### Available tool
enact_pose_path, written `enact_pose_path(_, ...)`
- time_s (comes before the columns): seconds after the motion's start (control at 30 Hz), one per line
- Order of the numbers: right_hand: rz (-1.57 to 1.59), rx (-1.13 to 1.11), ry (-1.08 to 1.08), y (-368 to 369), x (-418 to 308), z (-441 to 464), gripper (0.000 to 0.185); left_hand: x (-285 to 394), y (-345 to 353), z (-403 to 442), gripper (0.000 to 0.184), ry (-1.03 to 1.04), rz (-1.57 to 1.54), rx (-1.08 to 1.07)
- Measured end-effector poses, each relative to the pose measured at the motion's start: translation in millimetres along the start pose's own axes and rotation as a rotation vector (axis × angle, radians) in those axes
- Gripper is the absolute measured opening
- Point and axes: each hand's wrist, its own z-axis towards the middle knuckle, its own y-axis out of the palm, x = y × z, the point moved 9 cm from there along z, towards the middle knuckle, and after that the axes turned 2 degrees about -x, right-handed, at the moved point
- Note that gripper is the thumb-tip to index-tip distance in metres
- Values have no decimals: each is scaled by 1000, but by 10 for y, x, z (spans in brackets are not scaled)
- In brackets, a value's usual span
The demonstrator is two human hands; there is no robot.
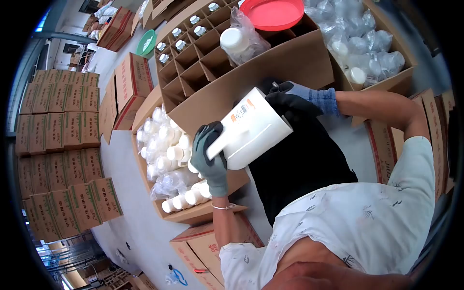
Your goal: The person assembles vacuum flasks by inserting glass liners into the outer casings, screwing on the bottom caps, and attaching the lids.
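My left hand (209,153), in a grey and black glove, is closed on the near left side of a white, roughly cylindrical container (258,133). Orange and black print marks its upper side, and a narrow white bar like a handle juts toward my left fingers. At its far right end, my right hand (292,100) grips the rim in a black and blue-grey glove. The container is tilted in front of a tall divided carton (251,72). Bottles with silver tops (164,58) stand in some compartments, and a plastic-wrapped white-capped container (235,40) rests on the dividers.
A red round tray (273,14) lies across the carton. Below left, an open box (145,181) holds several white-capped containers; another box (403,77) at upper right holds bagged ones. Stacked cartons (60,130) line the left, and a green basin (146,43) sits on the floor.
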Motion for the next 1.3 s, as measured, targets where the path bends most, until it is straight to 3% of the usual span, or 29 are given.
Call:
enact_pose_path(0.13, -38, -167, 50, 24, -40, -24, 23, 191, -32, -38, 16, 119, 154, 22)
enact_pose_path(0.23, -111, -273, 78, 14, -182, 82, 25, -182, -79, -191, 28, -93, -55, 113)
enact_pose_path(0.27, -223, -179, -139, -175, -304, 337, 25, -254, -113, -141, 25, -183, -14, 61)
enact_pose_path(0.3, 1, 132, -88, -492, -487, 373, 29, -481, -164, -210, 31, -352, 44, 0)
enact_pose_path(0.33, -528, 50, -266, -667, -881, 578, 35, -592, -249, -256, 35, -391, 159, 13)
enact_pose_path(0.37, -648, 242, -221, -913, -1143, 578, 37, -689, -326, -295, 41, -427, 274, 31)
enact_pose_path(0.4, -1273, 514, -673, -1288, -1458, 826, 35, -688, -350, -302, 48, -356, 350, -10)
enact_pose_path(0.43, -1393, 629, -639, -1618, -1590, 954, 38, -728, -331, -329, 53, -460, 325, -91)
enact_pose_path(0.47, -1578, 683, -465, -2048, -1579, 1301, 39, -791, -317, -375, 51, -429, 326, -182)
enact_pose_path(0.5, -1502, 722, -303, -2731, -1370, 1685, 38, -864, -304, -422, 50, -397, 325, -266)
enact_pose_path(0.57, -1751, 596, 119, -2725, -1315, 1795, 34, -1106, -292, -648, 48, -740, 81, -415)
enact_pose_path(0.63, -1836, 681, -397, -2193, -1581, 1813, 36, -1290, -226, -1085, 40, -1171, -483, -227)
enact_pose_path(0.67, -1848, 713, -658, -1857, -1644, 1732, 37, -1154, -158, -936, 36, -702, -257, -471)
enact_pose_path(0.7, -1684, 567, -673, -1214, -1821, 1517, 44, -921, -41, -951, 32, -214, -27, -683)
enact_pose_path(0.77, -2044, 393, -698, -674, -1584, 1741, 70, -916, -8, -1018, 25, -291, 26, -570)
enact_pose_path(0.83, -2133, 271, -572, -699, -1277, 2153, 85, -800, 99, -753, 29, -415, 49, -389)
enact_pose_path(0.9, -2083, 265, -328, -724, -1403, 2256, 87, -1053, 225, -917, 35, -730, -263, -239)
enact_pose_path(0.93, -2055, 258, -211, -727, -1478, 2241, 89, -1090, 283, -852, 31, -698, -247, -207)
enact_pose_path(1.03, -1699, 428, -971, -331, -1873, 1216, 85, -1128, 381, -611, 24, -609, -248, -61)
enact_pose_path(1.1, -1473, 120, -1128, 51, -1802, 559, 91, -999, 405, -370, 19, -516, -175, 23)
enact_pose_path(1.17, -1599, -34, -1176, 439, -1432, 54, 98, -819, 510, -278, 21, -556, -209, 13)
enact_pose_path(1.23, -1484, -33, -1247, 516, -1031, -65, 103, -747, 690, -369, 23, -703, -629, 94)
enact_pose_path(1.3, -1127, 238, -1256, 368, -952, -309, 91, -410, 701, -247, 21, -601, -548, 92)
